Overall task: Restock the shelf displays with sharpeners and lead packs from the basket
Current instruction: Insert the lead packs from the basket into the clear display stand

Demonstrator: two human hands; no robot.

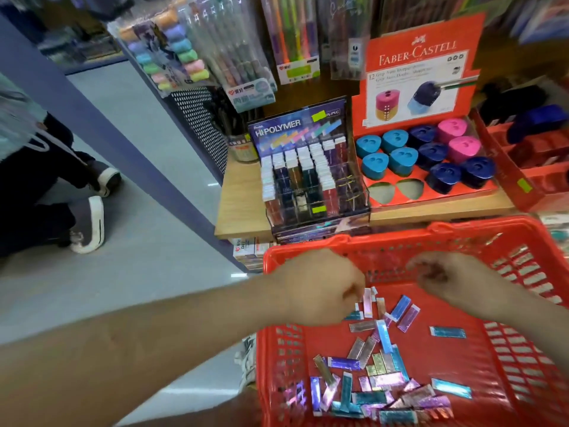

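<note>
Head cam looks down into the red basket, which sits near and right, just in front of the wooden shelf. A heap of shiny lead packs lies scattered over the basket floor in blue, teal, pink and purple, most of them at the near end. The left hand reaches in with its fingers curled down, the tips pinching a pale pink lead pack at the far edge of the pile. The right hand hovers over the far right of the basket with its fingers curled, but it's so blurry I can't tell if it's got anything. Up on the shelf the Hi-Polymer lead display stands left of the red Faber-Castell sharpener display, which holds teal, navy and pink sharpeners plus two open slots at its near left. Far left, someone's shoes are on the floor.
</note>
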